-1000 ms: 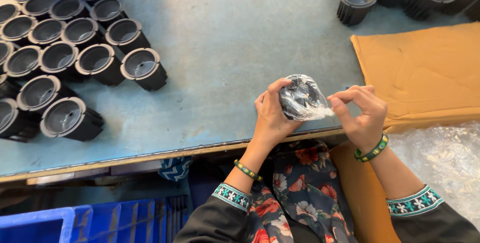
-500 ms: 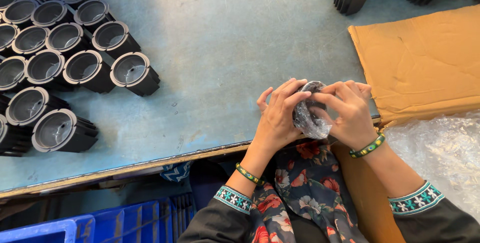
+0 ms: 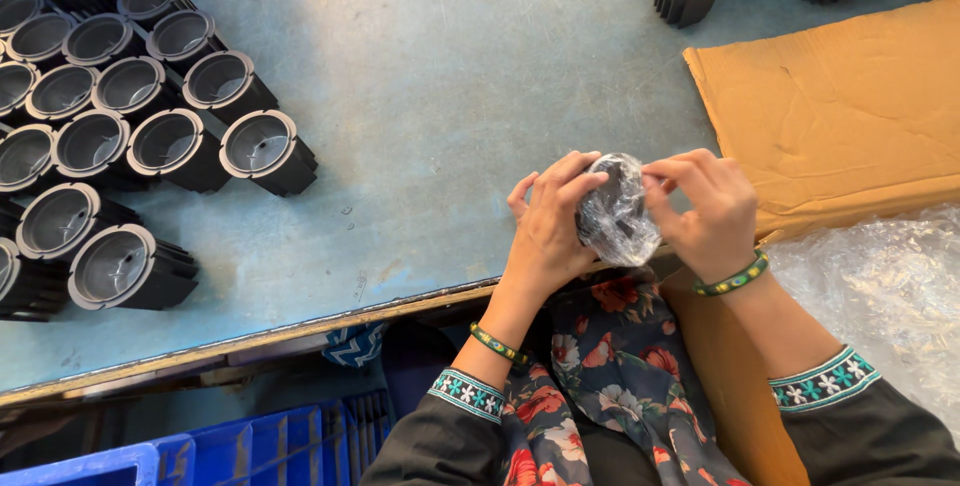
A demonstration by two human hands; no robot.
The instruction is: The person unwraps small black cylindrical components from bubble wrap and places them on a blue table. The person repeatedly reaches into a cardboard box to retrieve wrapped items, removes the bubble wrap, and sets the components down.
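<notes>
1. Table [image 3: 450,76] is pale blue-grey, kinda scuffed.
2. Cups [image 3: 150,136] are black with grey insides.
3. Cardboard [image 3: 840,116] is orange-tan.
4. Crate [image 3: 260,446] is bright blue.
5. Bangles [image 3: 735,279] are green.
6. Skirt [image 3: 610,376] has a red floral pattern.

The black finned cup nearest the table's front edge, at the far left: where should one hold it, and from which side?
The black finned cup lies tilted, its open mouth facing up and left, ribbed body pointing right. Come from above and put the fingers across the ribbed body, near side and far side. The ribs probably give grip, and a neighbouring cup crowds the far-left side.
</notes>
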